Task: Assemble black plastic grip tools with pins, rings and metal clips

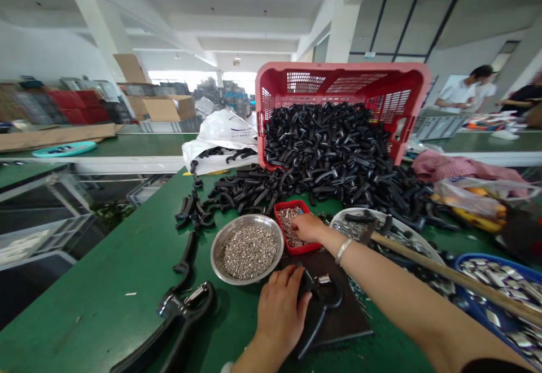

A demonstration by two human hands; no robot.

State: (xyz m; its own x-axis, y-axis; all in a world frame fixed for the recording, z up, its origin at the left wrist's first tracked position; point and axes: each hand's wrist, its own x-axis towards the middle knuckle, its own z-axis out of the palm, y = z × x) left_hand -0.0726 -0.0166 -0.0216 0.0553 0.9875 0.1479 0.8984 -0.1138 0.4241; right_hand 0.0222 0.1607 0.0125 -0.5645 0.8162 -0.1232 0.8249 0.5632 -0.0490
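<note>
My left hand (282, 305) is wrapped round a black tool (315, 305) with a small coil spring, over a dark board (347, 311). My right hand (307, 228) reaches into a red tray (301, 249) of small metal pins; its fingertips are down among the pins, and what they hold is too small to make out. Left of the tray stands a steel bowl (217, 260) full of tiny metal parts. Another black tool with a spring (186, 311) lies on the green table, a loose black handle (186, 260) just above it.
A tipped red basket (342, 71) spills a heap of black handles (326, 153). At right are a white tray of metal parts (339, 219), a wooden-handled hammer (457, 277) and a blue basin (461, 257). People work in the right background.
</note>
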